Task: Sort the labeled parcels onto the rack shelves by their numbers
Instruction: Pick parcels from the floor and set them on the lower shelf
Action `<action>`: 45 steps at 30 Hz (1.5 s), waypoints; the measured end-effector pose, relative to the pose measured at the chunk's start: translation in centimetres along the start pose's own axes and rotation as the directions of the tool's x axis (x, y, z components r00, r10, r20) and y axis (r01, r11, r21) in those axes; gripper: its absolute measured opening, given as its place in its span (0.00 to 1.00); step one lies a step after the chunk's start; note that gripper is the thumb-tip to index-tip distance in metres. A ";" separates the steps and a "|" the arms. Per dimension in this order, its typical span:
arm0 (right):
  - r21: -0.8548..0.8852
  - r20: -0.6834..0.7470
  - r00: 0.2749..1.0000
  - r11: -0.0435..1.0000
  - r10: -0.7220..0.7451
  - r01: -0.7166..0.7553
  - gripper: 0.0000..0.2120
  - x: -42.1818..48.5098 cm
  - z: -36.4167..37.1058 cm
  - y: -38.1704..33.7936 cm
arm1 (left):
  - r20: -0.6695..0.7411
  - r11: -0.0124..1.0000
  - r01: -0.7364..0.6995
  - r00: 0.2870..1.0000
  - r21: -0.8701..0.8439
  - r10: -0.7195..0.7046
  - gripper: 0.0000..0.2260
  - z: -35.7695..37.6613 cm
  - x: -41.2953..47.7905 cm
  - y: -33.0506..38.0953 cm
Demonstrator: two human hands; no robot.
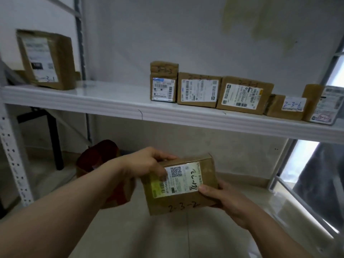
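- Head view: you hold a brown cardboard parcel with a white printed label [179, 185] in both hands, below the front edge of the white rack shelf [111, 101] and well apart from it.
- Your left hand [147, 162] grips the parcel's upper left corner, fingers curled over the top edge and thumb on the label.
- Your right hand [221, 200] grips the lower right corner, thumb pressed on the label's edge and fingers wrapped beneath.
- The parcel is tilted, and "2-3-2" is handwritten on the bare cardboard below its label.
- On the shelf, five brown labelled boxes [198, 90] stand in a row toward the right, side by side and touching or nearly so.
- The small low box with a white sticker [286, 107] in that row reads "2-3-" and a last digit you cannot make out.
- A larger brown box [46, 58] stands tilted at the shelf's far left, apart from the row.
- A red and brown package [100, 155] sits on the floor behind your left forearm.
- The white perforated rack upright [11, 155] runs down the left edge.
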State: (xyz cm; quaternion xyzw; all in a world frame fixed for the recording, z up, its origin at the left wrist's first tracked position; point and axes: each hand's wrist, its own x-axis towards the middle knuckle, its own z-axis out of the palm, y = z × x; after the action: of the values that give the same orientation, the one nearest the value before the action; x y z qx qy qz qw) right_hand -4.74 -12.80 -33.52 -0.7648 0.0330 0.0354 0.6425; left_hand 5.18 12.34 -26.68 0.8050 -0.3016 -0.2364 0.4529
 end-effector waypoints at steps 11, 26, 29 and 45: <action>0.191 -0.140 0.955 0.939 -0.263 0.287 0.29 6.2 7.6 -15.1 | -0.731 0.812 -0.493 0.671 -0.314 0.125 0.31 -8.8 -4.3 1.7; -0.398 -0.118 0.779 0.748 -0.616 0.531 0.30 15.2 16.0 -30.3 | -0.815 0.883 -0.456 0.549 -0.108 0.184 0.22 -25.0 -6.4 -0.3; -0.532 -0.140 0.790 0.718 -0.597 0.449 0.24 18.5 16.5 -32.0 | -0.865 0.962 -0.270 0.472 0.043 0.171 0.27 -27.5 -5.2 -0.4; -0.866 -0.039 0.932 0.477 -0.360 0.148 0.16 27.0 20.1 -36.1 | -0.499 0.905 -0.020 0.829 0.424 0.252 0.12 -30.4 -4.4 0.3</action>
State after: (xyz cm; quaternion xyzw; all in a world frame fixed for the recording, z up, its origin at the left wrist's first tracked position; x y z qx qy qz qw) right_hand 25.38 13.11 -4.19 -0.9750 -0.0337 -0.1324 0.1754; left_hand 21.86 33.17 -11.41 0.8897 -0.2607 0.1019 0.3606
